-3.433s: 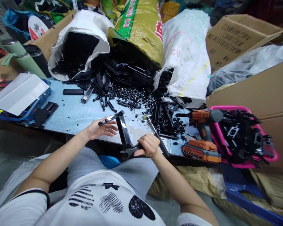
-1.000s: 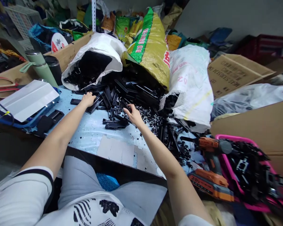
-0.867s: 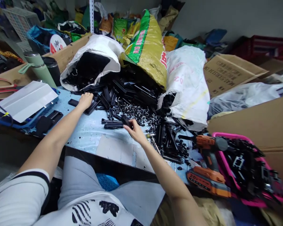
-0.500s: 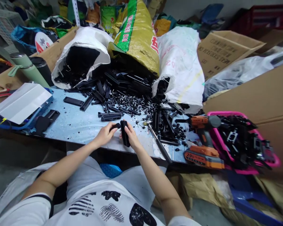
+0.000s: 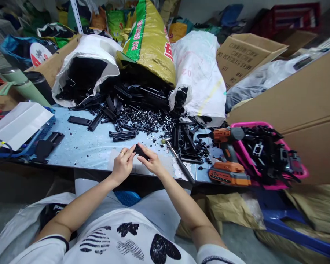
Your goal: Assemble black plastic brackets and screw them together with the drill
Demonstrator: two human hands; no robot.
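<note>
My left hand (image 5: 123, 163) and my right hand (image 5: 151, 160) meet above the near edge of the table. Between them is a black plastic part (image 5: 141, 151), held by the fingertips of both hands and partly covered by them. The left fingers pinch its left end, where any smaller piece is hidden. My right thumb and fingers close around its other end. Just beyond the hands lie two long black plastic pieces (image 5: 123, 135) side by side. A hammer (image 5: 180, 160) rests to the right of my right hand.
Small black pins (image 5: 145, 119) and black strips are heaped before a white sack (image 5: 112, 55), a yellow sack (image 5: 151, 47) and another white sack (image 5: 200, 73). An orange cordless drill (image 5: 229, 157) and a pink basket (image 5: 266, 124) of parts stand right. A blue tray (image 5: 48, 126) is left.
My hands have come together on the black part, which was upright in the right hand while the left held a small black piece. The camera view has swung slightly right.
</note>
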